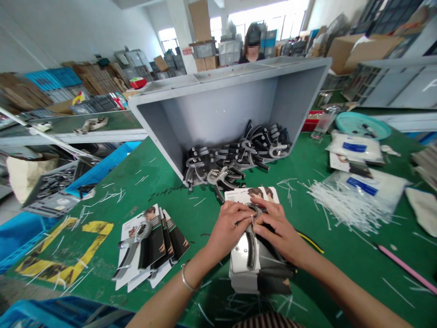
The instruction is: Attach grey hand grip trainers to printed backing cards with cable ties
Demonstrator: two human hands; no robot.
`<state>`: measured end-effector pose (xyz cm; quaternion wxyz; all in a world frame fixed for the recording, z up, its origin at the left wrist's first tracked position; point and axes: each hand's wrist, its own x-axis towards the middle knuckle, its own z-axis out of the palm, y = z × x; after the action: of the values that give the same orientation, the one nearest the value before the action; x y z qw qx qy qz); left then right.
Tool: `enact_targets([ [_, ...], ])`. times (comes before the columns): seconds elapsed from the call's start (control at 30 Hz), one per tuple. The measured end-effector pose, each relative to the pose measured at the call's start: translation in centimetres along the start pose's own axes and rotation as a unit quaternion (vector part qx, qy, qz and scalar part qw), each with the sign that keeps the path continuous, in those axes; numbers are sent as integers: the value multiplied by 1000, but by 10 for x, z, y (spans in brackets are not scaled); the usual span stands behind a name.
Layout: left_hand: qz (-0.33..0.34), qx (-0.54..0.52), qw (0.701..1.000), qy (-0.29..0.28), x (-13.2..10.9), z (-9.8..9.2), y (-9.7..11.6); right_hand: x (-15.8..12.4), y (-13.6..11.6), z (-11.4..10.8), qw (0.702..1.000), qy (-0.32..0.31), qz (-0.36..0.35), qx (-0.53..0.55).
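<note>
A grey and black hand grip strengthener [251, 250] lies on the top printed card of a stack [244, 280] in front of me. My left hand [232, 223] is closed at the strengthener's upper end, thumb and fingertips pinched together. From the other side my right hand [273, 228] meets it, also pinching. A thin white cable tie [252, 217] shows between the fingertips; its ends are hidden. To the left, several cards [159, 262] lie fanned out, with another strengthener [136, 241] on the top one.
A grey crate [218, 102] on its side holds several strengtheners [239, 155]. Loose white cable ties [344, 207] lie at right, near plastic bags [382, 184], a pink stick [406, 266] and yellow-black pliers handles [310, 241]. A person [252, 45] is behind the crate.
</note>
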<state>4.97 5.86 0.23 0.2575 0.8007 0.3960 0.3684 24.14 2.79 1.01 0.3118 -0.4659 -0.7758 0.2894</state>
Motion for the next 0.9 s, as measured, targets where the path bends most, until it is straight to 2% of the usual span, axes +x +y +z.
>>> enact_targets([
  [0.13,43,52,997,-29,-4,-5,6,0,1,3,1000,23,3,6],
  [0.23,43,21,997,-57,-4,-13,10,0,1,4,999,47,2,14],
  [0.33,-2,-34,999,-25,1,-18,14,2,2,6,998,54,-3,12],
  [0.43,-18,18,999,34,5,-17,23,3,4,10,998,68,2,6],
  [0.5,-5,71,995,68,6,-12,32,4,4,13,996,90,8,4],
  [0.57,35,116,990,78,2,-4,41,5,5,16,993,114,12,2],
  [0.67,110,161,980,42,-12,8,48,5,7,19,991,136,12,9],
  [0.77,158,170,973,-10,-30,14,44,8,8,22,990,139,8,15],
  [0.9,91,105,990,-15,-47,11,38,13,7,24,990,139,6,6],
])
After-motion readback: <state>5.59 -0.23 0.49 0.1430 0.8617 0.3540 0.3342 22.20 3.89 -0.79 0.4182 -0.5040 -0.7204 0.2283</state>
